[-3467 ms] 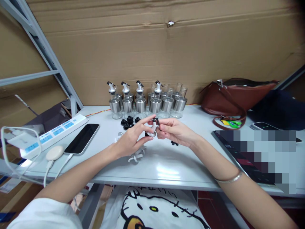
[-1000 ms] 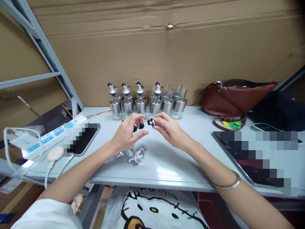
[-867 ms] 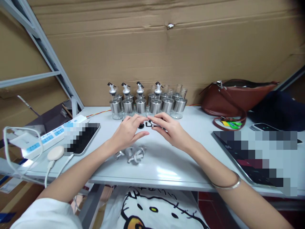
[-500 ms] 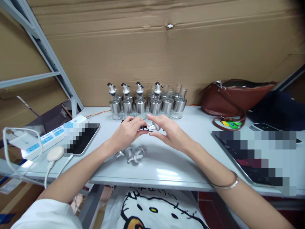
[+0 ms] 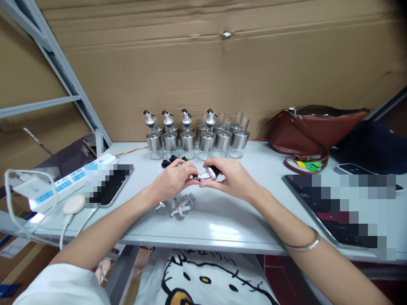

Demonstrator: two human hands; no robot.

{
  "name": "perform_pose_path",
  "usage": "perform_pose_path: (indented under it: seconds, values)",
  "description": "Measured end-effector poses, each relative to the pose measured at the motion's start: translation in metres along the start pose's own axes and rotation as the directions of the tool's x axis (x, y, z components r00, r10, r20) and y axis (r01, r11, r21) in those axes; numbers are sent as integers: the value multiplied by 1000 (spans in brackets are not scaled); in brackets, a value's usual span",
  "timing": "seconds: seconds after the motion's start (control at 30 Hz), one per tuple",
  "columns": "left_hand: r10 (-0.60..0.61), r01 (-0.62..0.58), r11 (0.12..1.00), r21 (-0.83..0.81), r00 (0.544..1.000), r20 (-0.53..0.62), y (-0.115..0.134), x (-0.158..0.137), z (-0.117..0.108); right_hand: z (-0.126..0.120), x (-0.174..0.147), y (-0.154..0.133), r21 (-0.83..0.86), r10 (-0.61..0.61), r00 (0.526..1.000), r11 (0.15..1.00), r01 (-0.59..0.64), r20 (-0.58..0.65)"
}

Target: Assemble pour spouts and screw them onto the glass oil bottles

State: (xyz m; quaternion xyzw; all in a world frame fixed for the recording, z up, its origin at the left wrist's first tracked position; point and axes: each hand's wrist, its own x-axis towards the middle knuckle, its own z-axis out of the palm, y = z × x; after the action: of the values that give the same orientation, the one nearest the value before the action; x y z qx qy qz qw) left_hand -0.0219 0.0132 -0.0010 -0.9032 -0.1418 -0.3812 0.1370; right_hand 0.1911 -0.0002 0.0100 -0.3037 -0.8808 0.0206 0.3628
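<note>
Between my two hands, above the middle of the table, is a white and black pourer spout (image 5: 208,174). My left hand (image 5: 173,178) is closed on the black flap at its thin end. My right hand (image 5: 230,178) pinches the round white collar and the black stopper. Behind my left hand lie several black rubber stoppers (image 5: 165,163). In front of it, several loose white spout tops (image 5: 182,206) lie in a small heap. Farther back stand rows of glass bottles with steel sleeves (image 5: 207,140); several in the front row have a pourer spout fitted, others have bare necks.
At left are a white power strip (image 5: 68,180), a phone (image 5: 119,184) and a round white charger (image 5: 74,205) with cables. A brown handbag (image 5: 313,127) and a tablet (image 5: 318,212) lie at right. Cardboard (image 5: 190,72) stands behind the table.
My hands have come down slightly toward me with the spout, and my right hand has closed around its collar. The black stoppers behind my left hand now show more.
</note>
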Motion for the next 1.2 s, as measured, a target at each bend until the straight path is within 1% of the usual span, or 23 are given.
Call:
perform_pose_path:
  seconds: [0.17,0.33,0.53,0.67,0.8,0.93,1.03,1.13,1.2]
  values:
    - [-21,21,1000,22,1000,-13,-2,0,-2,2,0,-1,-35,-36,999,999,36,-18]
    - [-45,47,998,-45,997,57,-2,0,-4,3,-2,-1,-96,-54,998,994,50,-35]
    - [-19,24,998,-59,997,79,0,2,-6,3,-2,-2,-129,-91,994,988,82,-62]
    - [2,5,998,-60,993,115,1,2,-8,2,-1,-3,-117,-80,996,990,74,-47]
    - [13,-6,998,-59,992,127,3,2,-10,2,0,-3,-56,-81,996,995,79,-26]
    - [26,-22,999,-31,990,136,3,2,-11,3,0,-4,-25,-47,999,999,47,17]
    - [10,-11,1000,7,994,110,3,3,-11,5,0,-5,0,-34,999,999,34,29]
    - [-9,7,999,51,998,58,4,5,-11,5,-1,-6,20,-42,999,999,42,14]
    - [-5,2,998,56,999,45,5,5,-10,5,-2,-6,34,-51,999,998,51,3]
